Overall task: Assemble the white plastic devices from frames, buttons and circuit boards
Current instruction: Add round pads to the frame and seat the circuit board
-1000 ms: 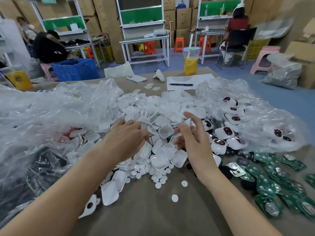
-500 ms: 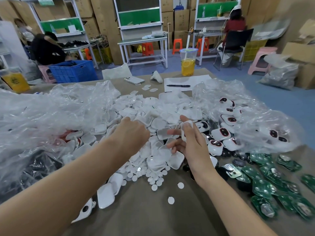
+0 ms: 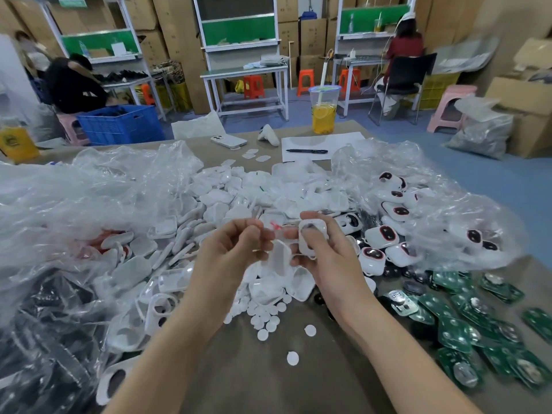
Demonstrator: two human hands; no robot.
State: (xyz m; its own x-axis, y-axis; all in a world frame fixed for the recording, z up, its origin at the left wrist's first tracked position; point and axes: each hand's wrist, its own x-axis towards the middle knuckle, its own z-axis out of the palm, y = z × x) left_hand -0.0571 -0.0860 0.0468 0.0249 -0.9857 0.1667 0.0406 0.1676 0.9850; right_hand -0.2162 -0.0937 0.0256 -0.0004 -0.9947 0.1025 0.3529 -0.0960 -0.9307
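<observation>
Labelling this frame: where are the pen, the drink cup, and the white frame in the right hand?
pen (image 3: 306, 151): head view, middle of barrel.
drink cup (image 3: 324, 115): head view, yellow-filled lower wall.
white frame (image 3: 303, 244): head view, its left rim.

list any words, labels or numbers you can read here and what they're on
None can be read in this frame.
Green hanging sign at top left: print blurred.
Yellow bag at the left edge: dark logo, unreadable.
Green circuit boards at right: markings too small.
Stacked brown cardboard boxes: faint print, too blurred.
Clear plastic cup of yellow drink: lid label unreadable.
</observation>
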